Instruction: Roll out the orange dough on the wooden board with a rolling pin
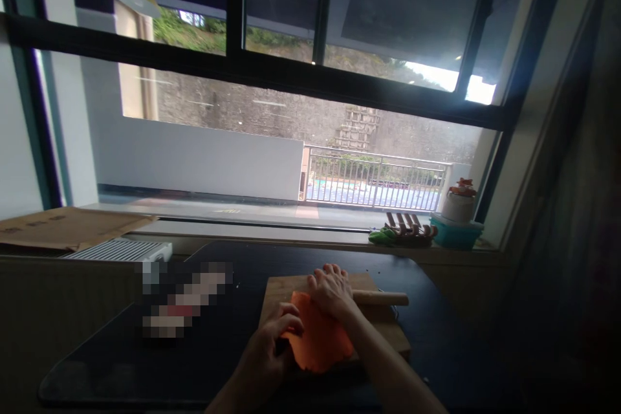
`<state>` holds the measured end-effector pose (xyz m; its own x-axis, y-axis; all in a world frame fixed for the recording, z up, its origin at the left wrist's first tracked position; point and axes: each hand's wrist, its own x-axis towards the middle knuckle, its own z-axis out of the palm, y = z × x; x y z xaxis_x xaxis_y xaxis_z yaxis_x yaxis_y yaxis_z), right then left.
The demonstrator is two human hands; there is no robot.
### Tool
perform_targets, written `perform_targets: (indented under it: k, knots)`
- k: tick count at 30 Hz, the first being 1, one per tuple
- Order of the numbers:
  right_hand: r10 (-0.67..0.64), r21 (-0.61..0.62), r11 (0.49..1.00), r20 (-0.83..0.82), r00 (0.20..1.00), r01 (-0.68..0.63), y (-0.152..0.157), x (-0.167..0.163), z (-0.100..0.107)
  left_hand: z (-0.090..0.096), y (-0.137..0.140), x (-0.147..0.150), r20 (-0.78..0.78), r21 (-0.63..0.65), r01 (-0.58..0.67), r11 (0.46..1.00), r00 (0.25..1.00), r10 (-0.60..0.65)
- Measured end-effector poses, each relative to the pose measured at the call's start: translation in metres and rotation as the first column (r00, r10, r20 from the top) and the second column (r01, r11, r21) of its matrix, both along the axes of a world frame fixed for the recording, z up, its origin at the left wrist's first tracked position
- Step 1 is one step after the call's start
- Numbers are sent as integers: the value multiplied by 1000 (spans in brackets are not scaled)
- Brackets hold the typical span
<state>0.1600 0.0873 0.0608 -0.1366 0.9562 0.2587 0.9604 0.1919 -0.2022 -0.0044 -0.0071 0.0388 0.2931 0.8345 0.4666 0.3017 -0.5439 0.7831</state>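
A thin orange sheet (320,339), like rolled dough or clay, lies on a wooden board (388,335). At its left edge, my left hand (272,339) has bent fingers and thumb closed around the edge. My right hand (332,288) reaches across the sheet's far edge, palm down, with fingers stretched out and slightly apart. A wooden rolling pin (381,298) sticks out to the right from beside that hand. Its left part is hidden, so I cannot tell whether my palm presses on it.
The board rests on a dark table (233,349). A pixelated patch (189,304) covers something on the left. Beyond the table are a cardboard piece (72,226), a brown rack (412,226) and a teal box (458,231) on the sill, below a large window.
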Motion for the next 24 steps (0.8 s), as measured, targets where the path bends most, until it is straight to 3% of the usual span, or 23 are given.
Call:
perform_targets:
  k: [5,14,21,24]
  knots:
    - [19,112,994,-18,1000,-17,-20,-1,-12,2,0,0,-3,-1,3,1000,1000,-3]
    - [-45,-31,998,3,999,46,19,-2,5,-1,0,-1,-11,-11,-21,1000,1000,20]
    - [20,100,995,-26,999,-17,-16,-4,-10,3,0,0,-10,-3,-17,1000,1000,17]
    - [35,117,993,-12,999,-33,-15,-3,-11,3,0,0,-10,-7,-22,1000,1000,22]
